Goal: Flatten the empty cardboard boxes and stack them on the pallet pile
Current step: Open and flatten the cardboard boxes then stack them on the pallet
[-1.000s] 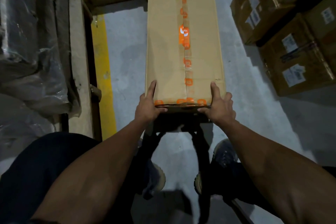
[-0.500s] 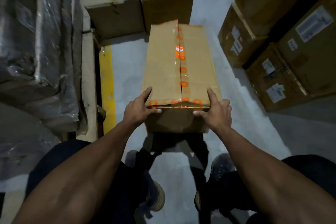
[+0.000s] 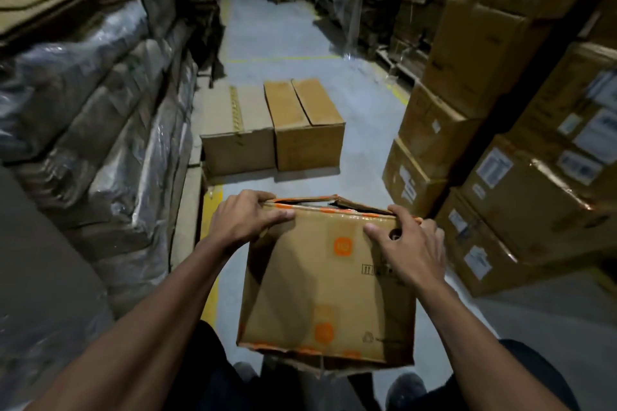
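A person holds a cardboard box (image 3: 325, 284) upright in front of their legs, above the grey floor (image 3: 283, 33) of a warehouse aisle. The left hand (image 3: 243, 220) curls its fingers over the box's top left corner, thumb on the near face. The right hand (image 3: 409, 243) grips the top right edge likewise. Orange tape (image 3: 340, 246) marks the box. Beyond it, two closed cartons (image 3: 272, 130) sit side by side on the floor. Labelled cartons (image 3: 521, 177) are stacked to the right, and plastic-wrapped goods (image 3: 100, 117) to the left.
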### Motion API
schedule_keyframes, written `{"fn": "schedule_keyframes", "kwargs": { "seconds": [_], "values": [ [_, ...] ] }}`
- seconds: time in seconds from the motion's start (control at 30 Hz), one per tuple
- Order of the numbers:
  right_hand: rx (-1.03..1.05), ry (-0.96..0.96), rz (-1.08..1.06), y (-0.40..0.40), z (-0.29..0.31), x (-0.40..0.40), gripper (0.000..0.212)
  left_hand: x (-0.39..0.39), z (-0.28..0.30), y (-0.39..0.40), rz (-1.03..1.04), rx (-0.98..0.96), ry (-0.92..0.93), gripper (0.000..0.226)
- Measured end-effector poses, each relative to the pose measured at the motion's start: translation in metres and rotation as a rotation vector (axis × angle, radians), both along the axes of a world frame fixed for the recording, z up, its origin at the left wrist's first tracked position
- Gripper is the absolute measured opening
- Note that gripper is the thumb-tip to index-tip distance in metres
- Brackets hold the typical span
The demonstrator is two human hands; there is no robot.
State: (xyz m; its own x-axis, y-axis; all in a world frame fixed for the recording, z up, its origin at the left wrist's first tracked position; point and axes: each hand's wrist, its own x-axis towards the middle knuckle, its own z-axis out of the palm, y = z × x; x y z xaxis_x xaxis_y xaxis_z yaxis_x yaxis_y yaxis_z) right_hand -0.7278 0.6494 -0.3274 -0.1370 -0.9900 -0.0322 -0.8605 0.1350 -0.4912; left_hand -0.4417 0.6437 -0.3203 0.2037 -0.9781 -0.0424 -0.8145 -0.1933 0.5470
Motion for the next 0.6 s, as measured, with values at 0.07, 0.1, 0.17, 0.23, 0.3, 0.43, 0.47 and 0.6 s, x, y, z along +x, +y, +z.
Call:
{"fn": "schedule_keyframes", "kwargs": {
  "seconds": [0.07,0.1,0.17,0.23,0.3,0.43,0.47,0.6],
  "values": [
    [0.005,0.022,0.014,-0.002,0.015,0.0,0.063,0.0,0.012,-0.002,0.002,-0.007,-0.019,0.075],
    [0.004,0.035,0.02,-0.005,0.02,-0.001,0.063,0.0,0.017,-0.004,-0.001,-0.011,-0.023,0.075],
    [0.011,0.066,0.026,-0.014,0.027,-0.001,0.065,0.0,0.026,-0.009,0.008,-0.021,-0.041,0.075],
    [0.056,0.086,0.032,-0.025,0.03,-0.001,0.065,-0.003,0.028,-0.013,0.011,-0.029,-0.067,0.072],
    [0.086,0.08,0.028,-0.035,0.03,0.001,0.063,-0.007,0.024,-0.015,-0.005,-0.027,-0.089,0.069],
    [0.078,0.049,-0.001,-0.058,0.029,0.011,0.061,-0.006,0.013,-0.012,-0.157,0.067,0.037,0.099],
    [0.081,0.042,-0.007,-0.064,0.028,0.014,0.061,-0.003,0.01,-0.009,-0.208,0.146,0.043,0.115],
    [0.074,-0.024,-0.003,-0.085,0.023,0.017,0.062,0.003,0.007,0.015,-0.36,0.45,-0.038,0.153]
  ]
}}
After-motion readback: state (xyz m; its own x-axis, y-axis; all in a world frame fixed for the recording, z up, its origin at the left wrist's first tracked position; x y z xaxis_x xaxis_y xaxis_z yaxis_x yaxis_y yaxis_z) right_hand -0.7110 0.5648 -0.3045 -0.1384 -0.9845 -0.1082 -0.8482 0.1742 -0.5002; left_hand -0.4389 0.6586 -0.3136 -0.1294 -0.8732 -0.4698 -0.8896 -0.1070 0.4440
